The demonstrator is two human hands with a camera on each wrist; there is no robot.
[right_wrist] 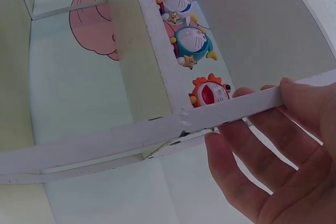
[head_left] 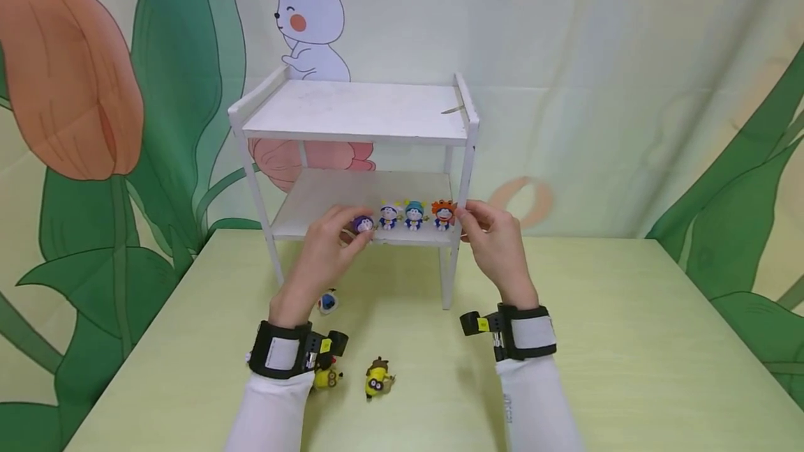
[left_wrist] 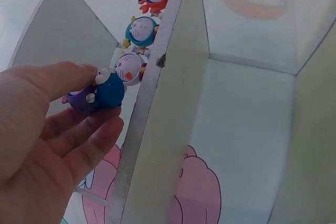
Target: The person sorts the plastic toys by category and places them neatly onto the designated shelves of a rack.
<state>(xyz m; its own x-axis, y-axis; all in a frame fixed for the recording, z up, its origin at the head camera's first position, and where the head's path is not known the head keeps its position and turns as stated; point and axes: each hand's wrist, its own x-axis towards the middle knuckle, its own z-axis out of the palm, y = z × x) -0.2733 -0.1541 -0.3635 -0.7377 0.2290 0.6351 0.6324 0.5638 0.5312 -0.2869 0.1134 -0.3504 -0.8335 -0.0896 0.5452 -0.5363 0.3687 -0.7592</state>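
My left hand [head_left: 323,243] pinches a small cat figurine with a purple hood [head_left: 363,224] between thumb and fingers at the front of the shelf's lower board [head_left: 314,204]; its blue back [left_wrist: 110,90] faces the left wrist camera. To its right, a white-hooded figurine [head_left: 388,217], a teal-hooded one [head_left: 414,215] and an orange crab-hooded one [head_left: 443,215] stand in a row along the front edge. My right hand [head_left: 496,239] grips the white shelf's right front post [right_wrist: 252,103], thumb on one side. Its fingertips reach past the post, close beside the crab-hooded figurine.
On the table [head_left: 628,340] lie a yellow figurine with goggles [head_left: 377,379], another yellow one [head_left: 326,378] partly behind the left wrist strap, and a small blue-and-white piece [head_left: 327,302] near the left forearm. The shelf's top board [head_left: 352,109] overhangs the lower one. A printed curtain [head_left: 597,124] hangs behind.
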